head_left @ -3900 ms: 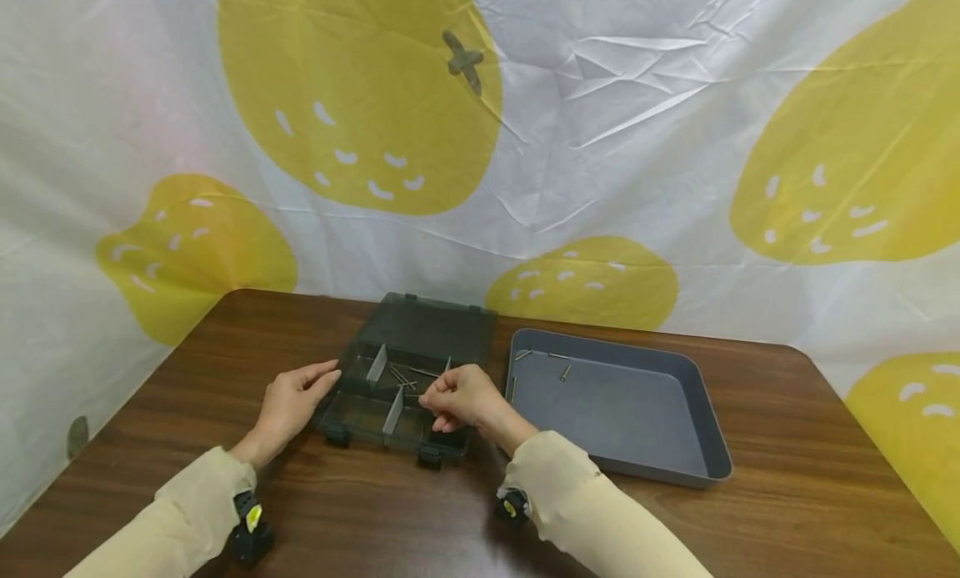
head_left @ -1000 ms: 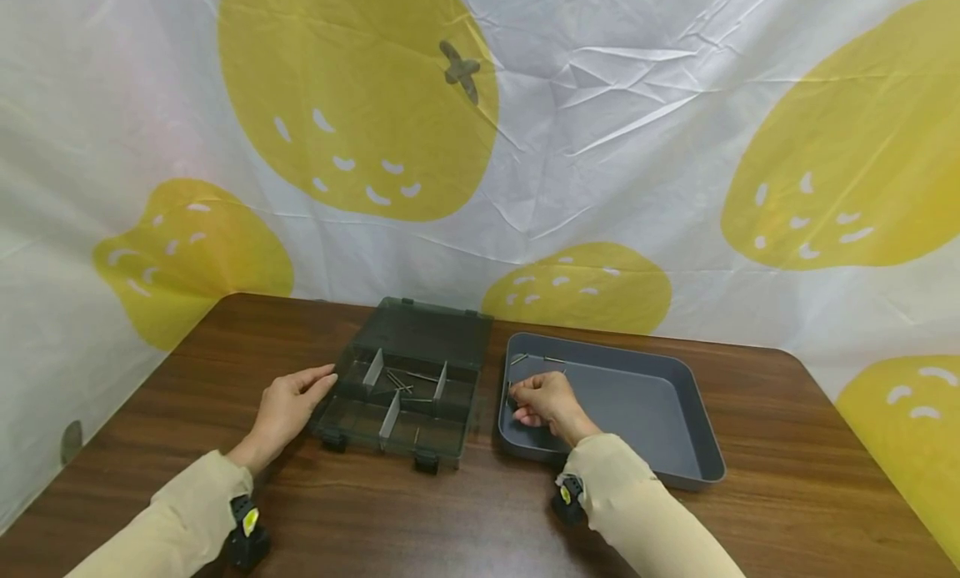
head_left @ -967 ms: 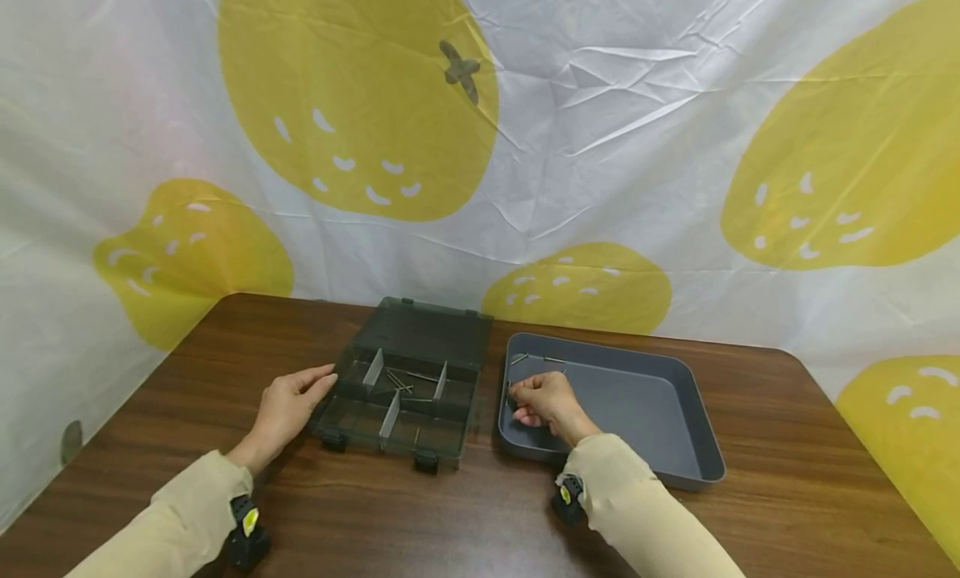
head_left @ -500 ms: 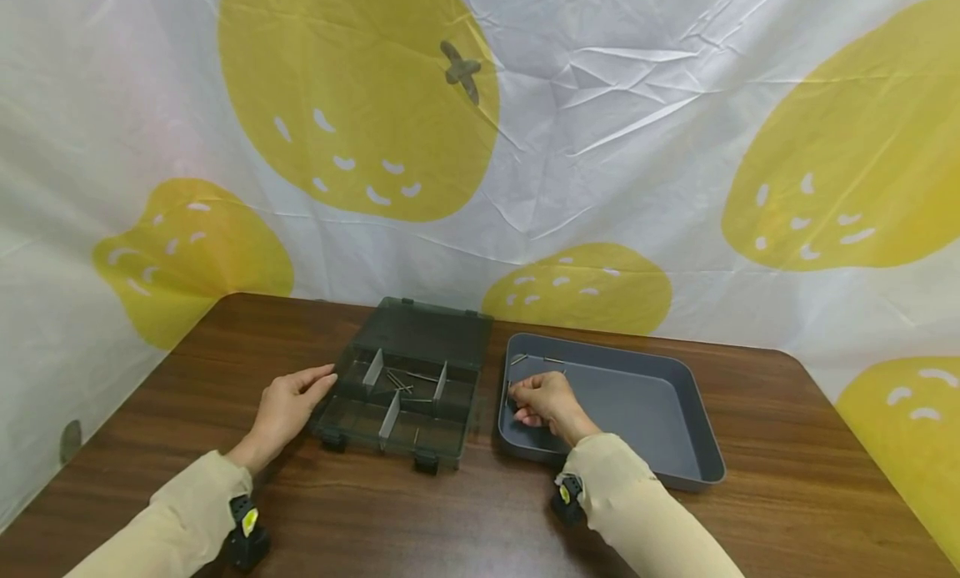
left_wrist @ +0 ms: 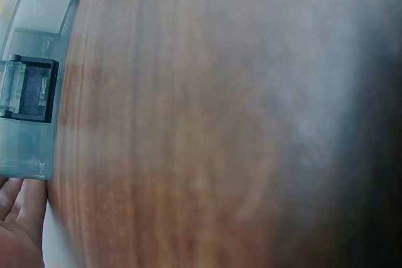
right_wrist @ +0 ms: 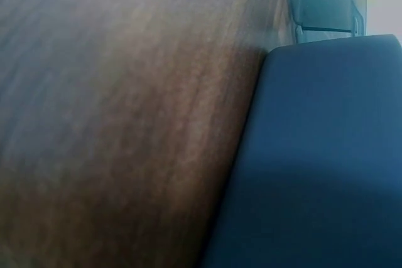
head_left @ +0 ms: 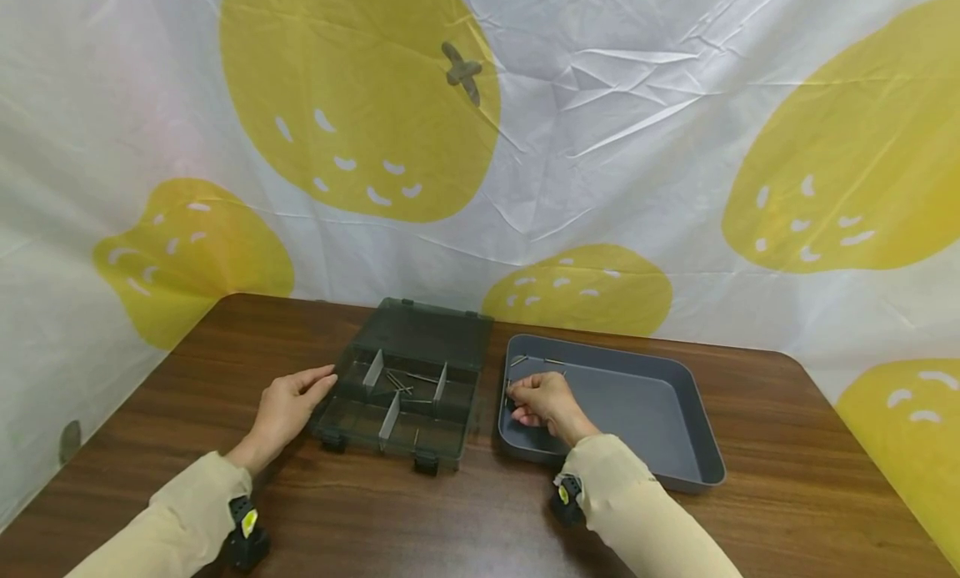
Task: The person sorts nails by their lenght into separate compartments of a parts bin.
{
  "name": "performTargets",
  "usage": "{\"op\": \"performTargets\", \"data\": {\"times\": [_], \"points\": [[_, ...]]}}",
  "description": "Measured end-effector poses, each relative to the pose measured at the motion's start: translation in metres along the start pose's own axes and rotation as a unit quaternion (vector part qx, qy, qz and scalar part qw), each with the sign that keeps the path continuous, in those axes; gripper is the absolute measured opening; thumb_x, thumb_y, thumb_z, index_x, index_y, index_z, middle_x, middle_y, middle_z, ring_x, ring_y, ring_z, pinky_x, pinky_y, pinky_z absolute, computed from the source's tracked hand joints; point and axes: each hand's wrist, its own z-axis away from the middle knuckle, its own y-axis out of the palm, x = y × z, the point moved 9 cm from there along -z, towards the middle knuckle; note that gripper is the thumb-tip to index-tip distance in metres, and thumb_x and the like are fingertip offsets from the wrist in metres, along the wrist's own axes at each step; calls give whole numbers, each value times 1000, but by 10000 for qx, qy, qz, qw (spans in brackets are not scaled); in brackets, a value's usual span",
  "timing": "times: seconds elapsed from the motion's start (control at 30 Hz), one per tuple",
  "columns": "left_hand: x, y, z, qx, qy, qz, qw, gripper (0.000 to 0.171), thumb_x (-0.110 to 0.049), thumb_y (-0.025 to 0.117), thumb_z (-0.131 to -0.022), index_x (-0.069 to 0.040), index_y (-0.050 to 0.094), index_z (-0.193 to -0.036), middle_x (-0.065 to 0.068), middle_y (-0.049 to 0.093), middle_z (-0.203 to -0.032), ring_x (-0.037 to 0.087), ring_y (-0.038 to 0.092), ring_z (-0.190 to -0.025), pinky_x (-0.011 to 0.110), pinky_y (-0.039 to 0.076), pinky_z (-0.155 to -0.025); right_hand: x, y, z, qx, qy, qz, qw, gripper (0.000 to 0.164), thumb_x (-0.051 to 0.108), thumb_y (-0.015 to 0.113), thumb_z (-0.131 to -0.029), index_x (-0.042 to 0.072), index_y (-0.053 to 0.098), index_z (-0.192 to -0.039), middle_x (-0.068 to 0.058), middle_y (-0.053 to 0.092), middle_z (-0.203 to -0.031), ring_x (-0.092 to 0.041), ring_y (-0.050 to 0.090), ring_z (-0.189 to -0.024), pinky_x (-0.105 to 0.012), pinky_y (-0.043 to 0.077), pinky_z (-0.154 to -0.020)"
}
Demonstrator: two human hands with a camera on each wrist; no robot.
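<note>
A smoky clear compartment box (head_left: 352, 419) lies with its lid (head_left: 427, 332) folded back on the table. Several thin metal screws (head_left: 399, 383) lie in its middle compartment, and a single one sits in the front right compartment. My left hand (head_left: 285, 407) rests against the box's left side, fingers fairly straight; its fingertips (left_wrist: 28, 202) show under the box edge in the left wrist view. Inside the grey tray (head_left: 622, 419), at its left wall, my right hand (head_left: 547, 403) pinches a screw (head_left: 508, 384) between thumb and forefinger, mostly hidden by the fingers.
More screws (head_left: 554, 361) lie near the tray's back left corner, one partly behind the right hand. The tray stands right of the box with a narrow strip of table (head_left: 483, 444) between them. A patterned cloth (head_left: 585, 186) hangs behind the table.
Since the oldest frame, my right hand has moved from over the box to the tray's left side. In the last second it shifts only slightly left. My left hand stays put.
</note>
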Motion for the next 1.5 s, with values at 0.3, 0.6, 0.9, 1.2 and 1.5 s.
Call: {"op": "performTargets", "data": {"times": [0.3,0.6,0.9,1.2,1.5], "points": [[-1,0,0,-14,20,-17,10000,47,-34,50,-98,-1,56,-130,21,55,-129,37,54,-118,50,47,-92,-1,0,-2,48,44,-73,10000,10,-2,56,-89,-10,59,-93,2,54,-54,0,53,-42,-12,45,-41],[1,0,1,10,-6,-18,10000,47,-34,50,-98,-2,55,-131,20,56,-129,37,55,-117,50,48,-92,-3,1,-2,67,81,-117,9999,8,-3,54,-88,-9,59,-90,1,54,-54,0,53,-42,-12,45,-41],[1,1,0,6,-30,-12,10000,47,-35,50,-98,-2,56,-131,20,56,-129,36,54,-118,50,48,-92,-4,0,0,27,42,-121,9999,8,-3,54,-87,-8,60,-89,1,53,-54,0,52,-42,-12,44,-41],[1,0,0,27,-9,-35,10000,47,-35,50,-98,-3,55,-132,20,55,-130,35,56,-116,44,49,-87,3,-6,1,-79,-98,-198,9997,8,-2,54,-86,-7,59,-90,3,51,-50,0,51,-42,-13,44,-41],[0,0,1,39,37,-14,10000,48,-35,49,-98,-2,54,-132,20,54,-131,37,53,-119,50,47,-92,24,-7,8,-155,-531,-643,9964,10,-3,52,-86,-10,59,-89,4,51,-53,0,53,-42,-13,45,-43]]}}
